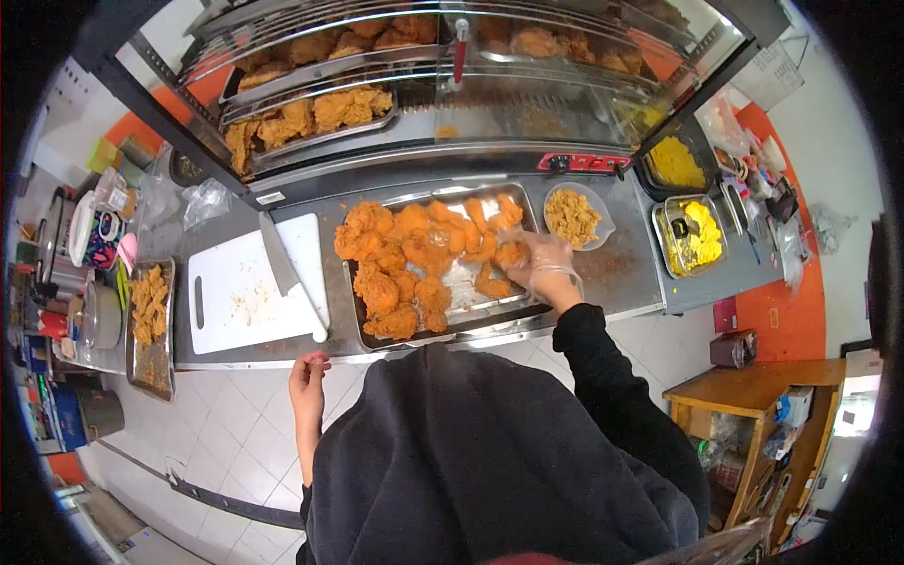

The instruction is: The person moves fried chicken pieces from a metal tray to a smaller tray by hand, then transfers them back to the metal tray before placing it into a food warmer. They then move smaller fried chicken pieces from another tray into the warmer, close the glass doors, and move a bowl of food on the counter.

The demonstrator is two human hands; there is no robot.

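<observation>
A metal tray (461, 329) full of fried chicken pieces (377, 290) lies on the counter in front of me. My right hand (546, 266), in a clear plastic glove, is at the tray's right side with its fingers around a fried chicken piece (511, 254). My left hand (309, 373) is bare and hangs by the counter's front edge, left of the tray; its fingers are curled together, and I cannot make out anything in them. Left of the tray, a knife (281, 259) rests on a white cutting board (231, 282) with crumbs on it.
A glass warmer (395, 146) with fried chicken on racks stands behind the tray. A bowl of crumbly pieces (573, 217) sits right of the tray, and containers of yellow food (695, 235) stand farther right. A narrow metal tray (151, 375) overhangs the counter's left front edge.
</observation>
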